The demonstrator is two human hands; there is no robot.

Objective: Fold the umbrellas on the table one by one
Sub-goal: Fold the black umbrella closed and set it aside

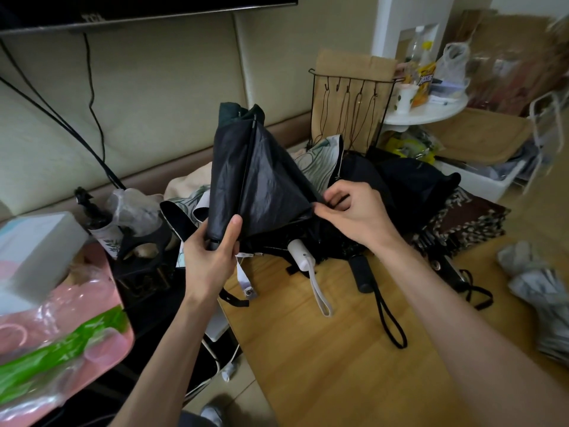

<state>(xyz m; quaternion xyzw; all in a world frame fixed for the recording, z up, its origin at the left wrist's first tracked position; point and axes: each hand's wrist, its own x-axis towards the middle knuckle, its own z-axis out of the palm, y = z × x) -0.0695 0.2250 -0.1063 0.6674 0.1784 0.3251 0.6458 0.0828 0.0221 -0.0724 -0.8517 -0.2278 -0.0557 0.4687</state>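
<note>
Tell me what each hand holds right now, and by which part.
Both hold the black umbrella: the left hand grips its lower end, and the right hand pinches the edge of the canopy fabric.

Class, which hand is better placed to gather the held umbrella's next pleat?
The right hand: it pinches the canopy edge of the black umbrella, so it can probably pull the next pleat round, while the left hand grips the lower end.

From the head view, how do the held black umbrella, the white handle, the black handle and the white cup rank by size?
1. Held black umbrella, by far.
2. Black handle and white handle: look alike, unranked.
3. White cup: smallest-looking, but it stands farther back, so unsure.
</note>
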